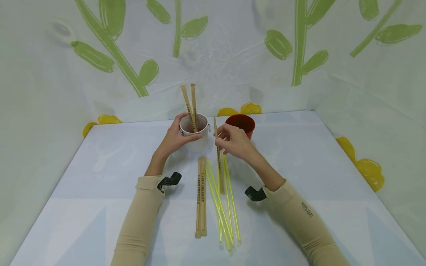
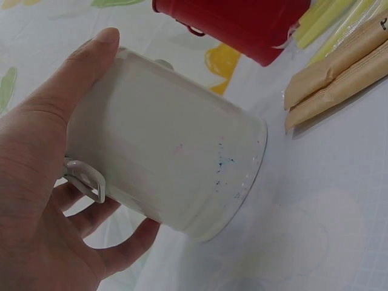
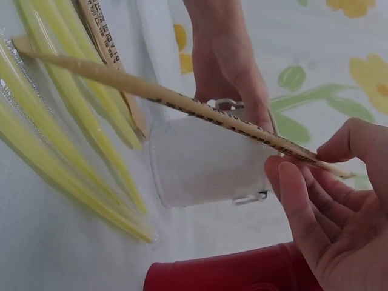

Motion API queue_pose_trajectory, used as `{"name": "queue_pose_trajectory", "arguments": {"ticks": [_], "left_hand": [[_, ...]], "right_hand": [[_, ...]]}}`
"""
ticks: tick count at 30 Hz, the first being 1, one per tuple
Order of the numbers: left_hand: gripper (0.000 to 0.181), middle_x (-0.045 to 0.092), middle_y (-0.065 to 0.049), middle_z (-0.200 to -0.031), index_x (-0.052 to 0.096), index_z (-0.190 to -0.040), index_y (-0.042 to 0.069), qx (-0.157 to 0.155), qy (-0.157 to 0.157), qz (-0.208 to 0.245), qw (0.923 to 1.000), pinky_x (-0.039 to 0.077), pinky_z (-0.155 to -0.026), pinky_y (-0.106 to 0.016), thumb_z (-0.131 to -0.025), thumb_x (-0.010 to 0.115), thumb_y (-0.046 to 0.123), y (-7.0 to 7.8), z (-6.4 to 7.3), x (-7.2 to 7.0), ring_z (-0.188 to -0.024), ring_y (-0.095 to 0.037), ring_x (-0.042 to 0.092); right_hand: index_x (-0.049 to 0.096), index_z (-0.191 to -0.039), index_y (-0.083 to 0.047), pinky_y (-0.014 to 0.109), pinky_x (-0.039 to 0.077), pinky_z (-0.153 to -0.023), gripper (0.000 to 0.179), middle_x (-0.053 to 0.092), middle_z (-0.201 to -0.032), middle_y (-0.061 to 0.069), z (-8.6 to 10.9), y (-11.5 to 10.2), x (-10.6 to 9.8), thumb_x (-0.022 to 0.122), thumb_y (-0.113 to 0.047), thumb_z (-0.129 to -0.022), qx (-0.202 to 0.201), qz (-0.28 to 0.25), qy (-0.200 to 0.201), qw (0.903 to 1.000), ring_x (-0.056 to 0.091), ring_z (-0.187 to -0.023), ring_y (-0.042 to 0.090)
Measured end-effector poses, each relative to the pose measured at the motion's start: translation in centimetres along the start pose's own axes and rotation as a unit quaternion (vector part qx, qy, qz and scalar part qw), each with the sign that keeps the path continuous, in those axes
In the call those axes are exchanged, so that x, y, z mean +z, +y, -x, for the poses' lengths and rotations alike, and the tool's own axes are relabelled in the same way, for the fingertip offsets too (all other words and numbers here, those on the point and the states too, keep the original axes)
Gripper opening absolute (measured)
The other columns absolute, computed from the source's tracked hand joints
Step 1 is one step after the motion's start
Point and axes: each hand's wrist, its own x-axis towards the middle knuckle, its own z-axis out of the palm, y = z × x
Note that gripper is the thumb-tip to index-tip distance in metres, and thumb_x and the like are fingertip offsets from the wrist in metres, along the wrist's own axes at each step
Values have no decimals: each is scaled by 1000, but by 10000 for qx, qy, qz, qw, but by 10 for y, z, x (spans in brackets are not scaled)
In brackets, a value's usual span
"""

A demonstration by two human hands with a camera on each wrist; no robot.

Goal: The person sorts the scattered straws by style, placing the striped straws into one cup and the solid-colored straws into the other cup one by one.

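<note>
My left hand [image 1: 174,138] grips a white bucket [image 1: 196,145], its thumb along the near rim and its fingers round the far side. Two paper-wrapped straws [image 1: 194,98] stand in that bucket, leaning against its rim. Between thumb and fingertips, my right hand [image 1: 235,143] pinches another brown paper-wrapped straw [image 3: 182,104] near its upper end. This straw slants just right of the bucket, its lower end over several yellow straws [image 1: 229,207]. In the left wrist view, the white bucket's wall [image 2: 163,133] has small blue marks near the base.
A red bucket [image 1: 252,132] stands right of the white one, partly behind my right hand. Two more paper-wrapped straws [image 1: 203,210] lie on the white table [image 1: 100,207] left of the yellow ones. A leaf-patterned wall [image 1: 226,66] rises behind.
</note>
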Motion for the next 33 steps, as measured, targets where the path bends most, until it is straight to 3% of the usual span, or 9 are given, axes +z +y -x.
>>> {"name": "queue_pose_trajectory", "arguments": {"ticks": [8,18,24,33], "left_hand": [[90,39,-18,-150,27,-150,18,-21,-22,59,10000,38,-108,-55,-80,82,26,1,0,0,-134,-36,44],[89,39,-17,-150,28,-150,16,19,-1,84,10000,38,-108,-54,-80,82,24,0,1,-1,-134,-36,45],[89,40,-18,-150,28,-149,17,10,8,106,9999,38,-108,-54,-80,82,24,-1,0,-1,-133,-37,45],[89,39,-17,-151,28,-150,18,17,6,158,9999,37,-109,-55,-80,82,25,-3,-1,0,-134,-36,44]], "right_hand": [[58,-122,-5,30,58,-60,30,72,-97,12,-2,-1,1,61,-12,-93,-408,-169,218,9988,70,-72,30],[62,-121,-4,27,58,-59,28,71,-106,13,-8,-14,-7,65,-14,-95,-880,-105,567,9945,73,-78,22],[62,-118,-3,29,58,-60,26,69,-107,13,-16,-21,-13,65,-14,-94,-1178,-336,839,9889,73,-80,26],[61,-118,-4,31,59,-64,25,67,-106,12,-25,-35,-20,65,-13,-95,-1260,-494,1075,9849,72,-83,25]]}}
